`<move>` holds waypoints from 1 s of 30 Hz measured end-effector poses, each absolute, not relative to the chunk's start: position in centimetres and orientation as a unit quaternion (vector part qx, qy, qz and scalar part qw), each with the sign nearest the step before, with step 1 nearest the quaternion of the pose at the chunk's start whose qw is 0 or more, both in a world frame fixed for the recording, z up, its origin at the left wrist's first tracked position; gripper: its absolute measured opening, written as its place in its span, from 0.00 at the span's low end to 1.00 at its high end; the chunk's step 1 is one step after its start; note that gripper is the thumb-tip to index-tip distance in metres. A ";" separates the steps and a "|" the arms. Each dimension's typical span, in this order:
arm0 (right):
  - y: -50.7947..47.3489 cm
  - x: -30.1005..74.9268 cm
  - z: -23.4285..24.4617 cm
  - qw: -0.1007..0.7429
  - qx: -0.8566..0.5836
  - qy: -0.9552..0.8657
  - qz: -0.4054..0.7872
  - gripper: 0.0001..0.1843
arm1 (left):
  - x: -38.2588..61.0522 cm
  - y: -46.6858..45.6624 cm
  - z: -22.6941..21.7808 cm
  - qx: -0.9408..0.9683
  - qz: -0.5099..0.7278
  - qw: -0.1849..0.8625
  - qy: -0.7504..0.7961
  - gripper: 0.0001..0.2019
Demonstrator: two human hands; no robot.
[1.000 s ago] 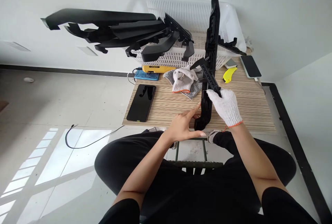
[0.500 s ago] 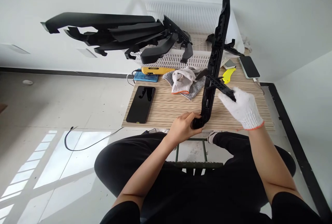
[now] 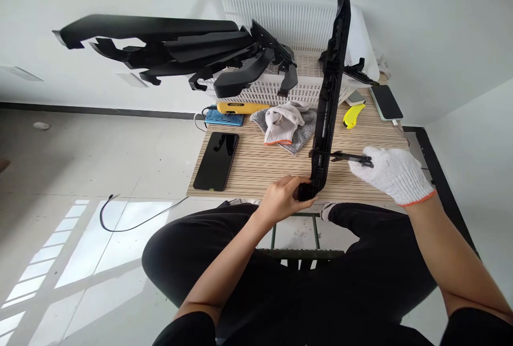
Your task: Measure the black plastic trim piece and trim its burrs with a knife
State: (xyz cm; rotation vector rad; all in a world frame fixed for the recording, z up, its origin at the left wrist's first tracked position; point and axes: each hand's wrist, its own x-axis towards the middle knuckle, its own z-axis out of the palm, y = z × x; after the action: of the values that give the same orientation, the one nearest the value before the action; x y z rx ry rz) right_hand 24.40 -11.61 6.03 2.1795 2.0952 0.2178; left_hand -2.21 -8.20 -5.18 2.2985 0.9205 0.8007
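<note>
A long black plastic trim piece (image 3: 331, 84) stands up from the table's front edge, its ribbed inner side facing me. My bare left hand (image 3: 284, 195) grips its lower end between thumb and fingers. In a white knit glove with an orange cuff, my right hand (image 3: 390, 172) is closed around the handle of a slim black knife-like tool (image 3: 352, 158). The tool points left, and its thin far end crosses the lower part of the trim piece. I cannot tell whether it touches the plastic there.
Several black trim pieces (image 3: 160, 41) lie across a white plastic basket (image 3: 280, 9) at the back. On the striped table (image 3: 256, 175) are a black phone (image 3: 216, 162), a crumpled glove (image 3: 282, 122) on a grey cloth, a yellow tool (image 3: 242, 108), a bright yellow object (image 3: 353, 116) and another phone (image 3: 386, 102).
My right hand has moved right and slightly toward me, and the tool has swung from slanting to nearly level, lower on the trim piece. My left hand keeps its grip.
</note>
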 end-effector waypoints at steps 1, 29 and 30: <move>-11.5 24.4 6.0 0.062 0.717 0.691 0.071 0.22 | -2.2 -8.2 -5.2 0.851 0.298 0.267 0.339 0.20; -11.7 25.4 5.3 0.098 0.682 0.720 0.082 0.30 | -2.0 -8.2 -5.0 0.849 0.297 0.267 0.346 0.21; -11.7 25.5 5.2 0.096 0.682 0.720 0.079 0.31 | -2.0 -8.2 -5.0 0.850 0.297 0.265 0.346 0.21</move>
State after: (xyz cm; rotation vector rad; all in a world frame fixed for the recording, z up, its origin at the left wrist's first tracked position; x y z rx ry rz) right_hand 25.52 -11.69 5.17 2.0212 2.1338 0.2350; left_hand -2.03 -8.16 -5.03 2.2948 0.9343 0.8024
